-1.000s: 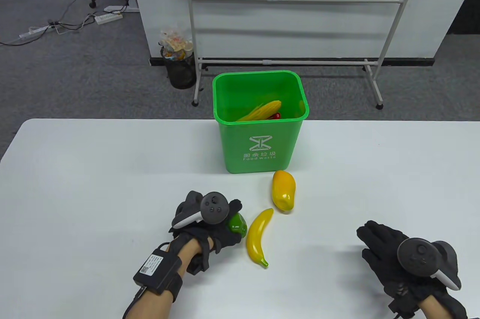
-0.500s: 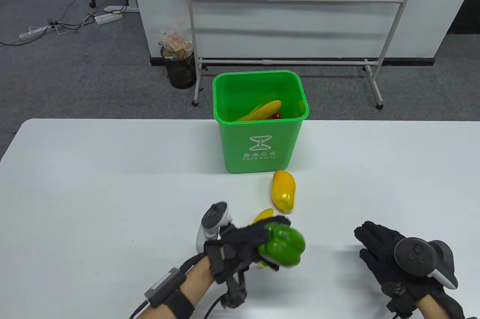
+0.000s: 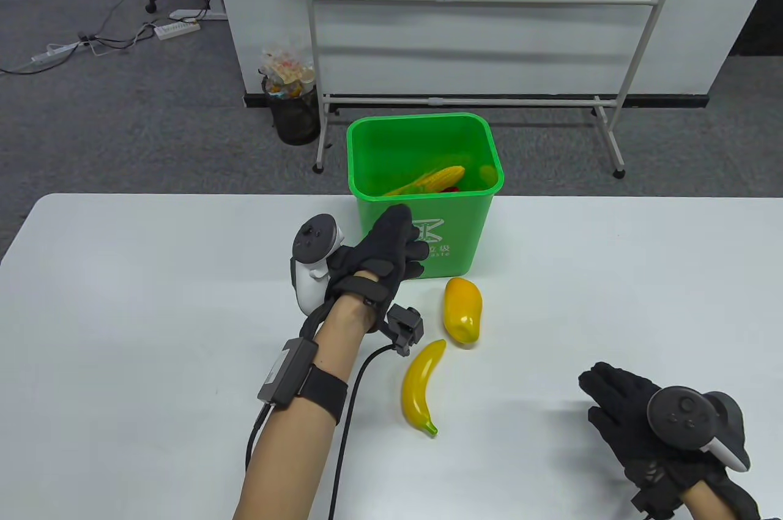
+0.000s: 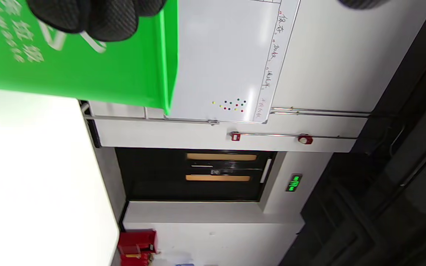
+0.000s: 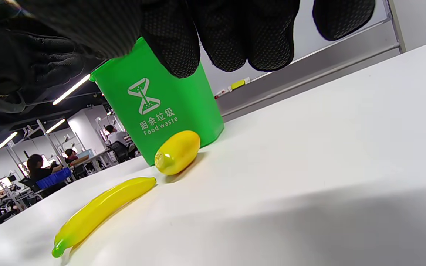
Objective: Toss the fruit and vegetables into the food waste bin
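A: Half a second back, left hand (image 3: 382, 251) sat low centre of the table view, gripping a green pepper. Now it's up at centre frame, in front of the green bin (image 3: 425, 202), and the pepper is gone from it.

B: Gone where?

A: Can't see it outright. A greenish blur shows inside the bin at its right wall, beside the corn cob (image 3: 431, 179), which has shifted a touch. My guess is the pepper just landed there.

B: Fingers on that hand?

A: Loosely extended toward the bin's front rim, nothing between them. Left wrist view shows fingertips (image 4: 98, 18) against the bin face, empty. Reads as a release posture after a toss.

B: Right hand?

A: Right hand (image 3: 657, 422) hasn't budged, lower right of the table view, flat and palm down on the table (image 3: 122, 300). Fingers spread slightly, holding nothing. Parked, presumably, to keep out of the throw.

B: What's left out?

A: Mango (image 3: 462, 310) lies just below the bin's front, right of centre. Banana (image 3: 421, 386) lies just below that, tilted, stem end toward the bottom edge. Both near the bin, within easy reach of either hand, so likely next.
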Demonstrator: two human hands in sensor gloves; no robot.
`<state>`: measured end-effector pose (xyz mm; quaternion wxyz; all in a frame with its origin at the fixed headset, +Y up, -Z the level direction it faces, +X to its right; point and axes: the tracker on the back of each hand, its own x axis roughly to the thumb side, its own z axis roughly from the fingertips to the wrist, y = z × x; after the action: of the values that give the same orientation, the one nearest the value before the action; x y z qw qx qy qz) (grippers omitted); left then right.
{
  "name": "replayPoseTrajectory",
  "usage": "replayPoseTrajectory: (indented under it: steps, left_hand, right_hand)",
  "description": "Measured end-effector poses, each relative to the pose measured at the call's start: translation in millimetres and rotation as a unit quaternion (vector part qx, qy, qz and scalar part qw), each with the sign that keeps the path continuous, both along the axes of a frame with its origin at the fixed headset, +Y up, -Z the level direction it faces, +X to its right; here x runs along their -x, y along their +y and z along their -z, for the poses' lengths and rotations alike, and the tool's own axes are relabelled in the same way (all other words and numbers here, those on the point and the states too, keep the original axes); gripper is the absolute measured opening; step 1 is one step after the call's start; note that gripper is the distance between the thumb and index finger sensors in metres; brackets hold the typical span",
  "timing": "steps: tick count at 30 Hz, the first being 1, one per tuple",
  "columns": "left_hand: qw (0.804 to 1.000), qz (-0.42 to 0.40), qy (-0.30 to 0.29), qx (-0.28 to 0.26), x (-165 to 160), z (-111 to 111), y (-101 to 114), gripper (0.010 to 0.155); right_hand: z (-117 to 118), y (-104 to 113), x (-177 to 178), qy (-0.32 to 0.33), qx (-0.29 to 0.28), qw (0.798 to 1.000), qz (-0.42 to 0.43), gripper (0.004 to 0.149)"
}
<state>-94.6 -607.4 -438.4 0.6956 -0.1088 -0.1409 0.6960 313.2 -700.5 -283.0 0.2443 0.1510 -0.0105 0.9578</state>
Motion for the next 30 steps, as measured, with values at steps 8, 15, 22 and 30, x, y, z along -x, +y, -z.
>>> replayPoseTrajectory:
  steps: [8,15,22,30]
  left_hand:
    - [0.97,0.232,0.011,-0.072,-14,-24,5,0.083]
    - [0.903,0.41,-0.011,-0.129,-54,-37,-31,0.074]
    - [0.764,0.644,-0.022,-0.016,-85,-38,-106,0.086]
    - [0.684,0.726,-0.04,0.062,-95,-32,-150,0.092]
  right_hand:
    - [-2,3,7,0.008,-0.007,1.0,-0.005,0.065]
    - [-3,3,8,0.012,-0.005,1.0,-0.007,0.065]
    - [-4,3,9,0.016,0.001,1.0,-0.01,0.065]
    - [-4,3,9,0.019,0.003,1.0,-0.011,0.065]
